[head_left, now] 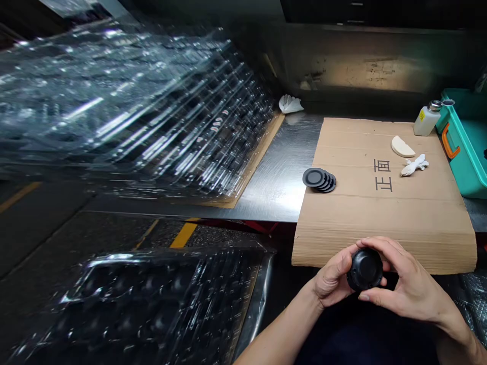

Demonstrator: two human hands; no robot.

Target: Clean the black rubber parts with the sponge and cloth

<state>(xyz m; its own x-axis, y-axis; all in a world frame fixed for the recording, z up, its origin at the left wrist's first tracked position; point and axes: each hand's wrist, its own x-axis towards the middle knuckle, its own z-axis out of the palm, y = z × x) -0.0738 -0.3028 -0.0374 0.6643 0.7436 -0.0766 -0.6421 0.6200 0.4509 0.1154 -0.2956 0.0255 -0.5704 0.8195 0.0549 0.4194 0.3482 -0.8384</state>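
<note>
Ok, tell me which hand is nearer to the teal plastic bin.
Right. The teal plastic bin is out to the right; the right hand is to its left and nearer the body, and the left hand is farther left, across the round black part.

"正面" on brown cardboard (342, 213)
</note>
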